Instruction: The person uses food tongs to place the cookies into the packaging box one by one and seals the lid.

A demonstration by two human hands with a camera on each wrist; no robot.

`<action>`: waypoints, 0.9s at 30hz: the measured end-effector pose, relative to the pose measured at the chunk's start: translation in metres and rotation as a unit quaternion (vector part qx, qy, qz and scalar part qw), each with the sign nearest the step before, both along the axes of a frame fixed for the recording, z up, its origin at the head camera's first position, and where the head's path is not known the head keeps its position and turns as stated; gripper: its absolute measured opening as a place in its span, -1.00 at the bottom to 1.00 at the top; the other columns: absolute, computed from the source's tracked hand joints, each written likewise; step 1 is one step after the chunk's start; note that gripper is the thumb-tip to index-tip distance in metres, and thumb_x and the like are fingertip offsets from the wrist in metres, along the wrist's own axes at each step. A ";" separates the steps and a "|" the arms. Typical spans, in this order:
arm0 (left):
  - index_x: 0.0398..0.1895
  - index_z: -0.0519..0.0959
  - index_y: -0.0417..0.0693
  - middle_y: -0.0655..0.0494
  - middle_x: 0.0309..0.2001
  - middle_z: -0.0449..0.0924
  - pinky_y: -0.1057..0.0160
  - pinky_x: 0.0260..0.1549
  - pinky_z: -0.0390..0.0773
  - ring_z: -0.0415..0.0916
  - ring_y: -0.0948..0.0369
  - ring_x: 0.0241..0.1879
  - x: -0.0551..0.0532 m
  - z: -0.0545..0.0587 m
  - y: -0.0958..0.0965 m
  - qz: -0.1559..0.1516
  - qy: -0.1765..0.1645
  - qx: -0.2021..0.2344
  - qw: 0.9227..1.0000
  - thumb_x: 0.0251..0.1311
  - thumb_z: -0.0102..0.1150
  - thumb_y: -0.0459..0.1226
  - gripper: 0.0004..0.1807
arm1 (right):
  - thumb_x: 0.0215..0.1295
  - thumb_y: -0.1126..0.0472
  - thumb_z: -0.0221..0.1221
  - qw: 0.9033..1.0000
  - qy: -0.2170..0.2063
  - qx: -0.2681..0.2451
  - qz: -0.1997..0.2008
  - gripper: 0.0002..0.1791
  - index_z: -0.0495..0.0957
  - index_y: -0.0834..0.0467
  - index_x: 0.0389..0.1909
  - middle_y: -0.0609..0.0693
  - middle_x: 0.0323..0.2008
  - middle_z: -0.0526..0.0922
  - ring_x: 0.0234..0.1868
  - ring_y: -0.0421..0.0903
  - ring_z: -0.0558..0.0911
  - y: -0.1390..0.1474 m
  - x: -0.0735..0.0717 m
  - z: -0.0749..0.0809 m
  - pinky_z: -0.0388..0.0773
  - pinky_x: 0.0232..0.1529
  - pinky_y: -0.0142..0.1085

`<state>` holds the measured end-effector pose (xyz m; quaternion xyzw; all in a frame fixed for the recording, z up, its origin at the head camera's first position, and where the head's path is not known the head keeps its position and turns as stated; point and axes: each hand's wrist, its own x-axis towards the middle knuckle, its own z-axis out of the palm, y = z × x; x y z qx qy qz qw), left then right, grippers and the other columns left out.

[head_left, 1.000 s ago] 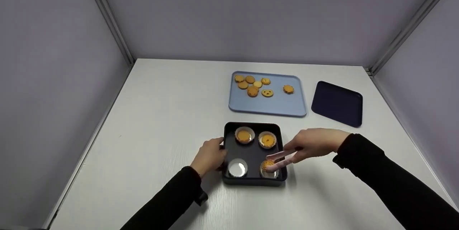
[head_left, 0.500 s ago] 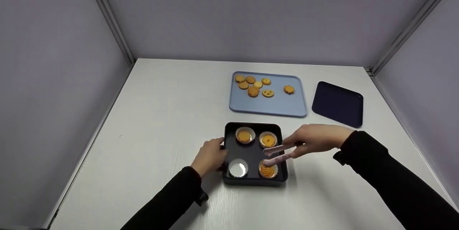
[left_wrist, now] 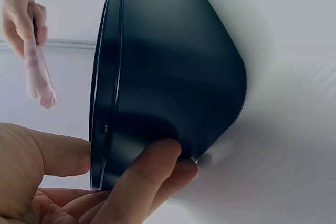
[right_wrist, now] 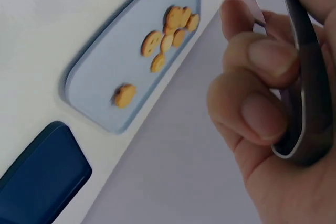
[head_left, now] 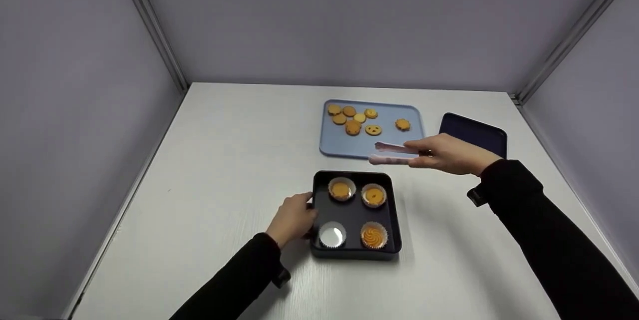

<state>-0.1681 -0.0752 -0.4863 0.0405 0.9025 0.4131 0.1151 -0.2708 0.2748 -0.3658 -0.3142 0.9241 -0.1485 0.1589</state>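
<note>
My left hand [head_left: 293, 216] grips the left side of a deep black baking pan [head_left: 349, 220]; in the left wrist view the thumb is at the rim and the fingers lie against the outer wall. Three paper cups in the pan hold cookies, among them a swirled cookie [head_left: 373, 237] at the front right. A bare white cup [head_left: 332, 234] stands at the front left. Above the near edge of the blue tray [head_left: 334, 145], my right hand [head_left: 449, 154] holds tongs [head_left: 391, 160] with pale pink tips. The tips are apart with nothing between them. Dark metal shows at the tongs' bend [right_wrist: 312, 124].
Several cookies [head_left: 353, 127] lie on the blue tray, mostly toward its left, with a lone scalloped cookie [head_left: 403, 125] on the right. A dark navy tray [head_left: 472, 133] sits at the far right, partly behind the right hand. Grey panels enclose the white table [head_left: 239, 150].
The tongs let go of the swirled cookie, which now lies in the front right cup. My right hand has risen away toward the blue tray. The left hand and pan stay put.
</note>
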 end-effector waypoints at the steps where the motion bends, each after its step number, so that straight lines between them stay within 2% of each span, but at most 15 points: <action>1: 0.33 0.49 -0.33 -0.26 0.13 0.64 -0.03 0.02 0.61 0.62 -0.01 -0.06 0.000 -0.001 0.000 0.000 0.000 -0.002 1.000 0.32 0.15 -0.36 -0.49 | 0.52 -0.07 0.13 1.000 0.005 -0.002 -0.014 -0.34 0.37 0.23 0.47 0.25 0.18 0.63 0.04 0.07 0.61 0.001 -0.003 -0.002 0.51 0.03 0.03; 5: 0.34 0.48 -0.34 -0.29 0.16 0.62 -0.04 0.08 0.59 0.61 -0.03 0.03 0.000 -0.002 -0.001 0.003 -0.001 -0.002 1.000 0.32 0.15 -0.35 -0.48 | 0.54 -0.06 0.10 0.997 0.023 -0.017 -0.066 -0.32 0.31 0.27 0.50 0.28 0.11 0.64 -0.04 0.10 0.59 0.007 -0.015 -0.009 0.47 -0.04 0.00; 11: 0.35 0.47 -0.36 -0.30 0.19 0.60 -0.06 0.12 0.57 0.59 -0.05 0.07 0.000 -0.002 -0.003 0.007 0.001 -0.005 1.000 0.32 0.15 -0.36 -0.47 | 0.58 -0.08 0.04 0.990 0.057 -0.026 -0.128 -0.29 0.26 0.34 0.50 0.36 0.04 0.64 -0.07 0.19 0.65 0.010 -0.031 -0.020 0.54 -0.09 0.05; 13: 0.35 0.46 -0.36 -0.31 0.19 0.59 -0.06 0.12 0.57 0.59 -0.05 0.08 0.000 -0.001 -0.004 0.007 0.001 -0.007 1.000 0.32 0.15 -0.36 -0.46 | 0.58 -0.07 0.04 0.986 0.077 -0.029 -0.144 -0.35 0.35 0.34 0.41 0.34 -0.09 0.66 -0.18 0.18 0.63 0.009 -0.037 -0.024 0.52 -0.16 0.04; 15: 0.37 0.44 -0.37 -0.31 0.20 0.59 -0.04 0.09 0.59 0.62 -0.04 0.03 0.001 -0.001 -0.005 0.005 -0.004 -0.003 1.000 0.33 0.14 -0.36 -0.46 | 0.58 -0.06 0.05 0.982 0.094 -0.031 -0.160 -0.43 0.44 0.34 0.28 0.33 -0.14 0.65 -0.20 0.16 0.61 0.008 -0.042 -0.028 0.50 -0.16 0.03; 18: 0.38 0.41 -0.39 -0.33 0.21 0.57 0.00 0.02 0.61 0.63 0.00 -0.08 0.003 0.000 -0.006 0.001 -0.009 0.001 1.000 0.35 0.12 -0.37 -0.45 | 0.57 -0.06 0.06 0.977 0.110 -0.031 -0.182 -0.51 0.48 0.33 0.12 0.26 -0.25 0.62 -0.28 0.14 0.56 0.007 -0.048 -0.035 0.46 -0.21 0.01; 21: 0.40 0.40 -0.39 -0.32 0.22 0.57 0.05 -0.05 0.63 0.62 0.05 -0.17 0.004 0.000 -0.007 0.001 -0.015 0.006 1.000 0.35 0.11 -0.37 -0.44 | 0.57 -0.06 0.06 0.973 0.109 -0.034 -0.202 -0.45 0.46 0.37 0.20 0.32 -0.17 0.62 -0.20 0.19 0.57 0.006 -0.053 -0.041 0.47 -0.15 0.07; 27: 0.38 0.43 -0.37 -0.29 0.17 0.61 0.05 -0.09 0.63 0.62 0.05 -0.19 0.004 0.000 -0.009 0.003 -0.008 0.007 1.000 0.34 0.11 -0.37 -0.46 | 0.58 -0.05 0.03 0.968 0.080 -0.021 -0.235 -0.28 0.25 0.46 0.44 0.53 0.21 0.47 0.17 0.41 0.51 0.005 -0.062 -0.052 0.42 0.18 0.24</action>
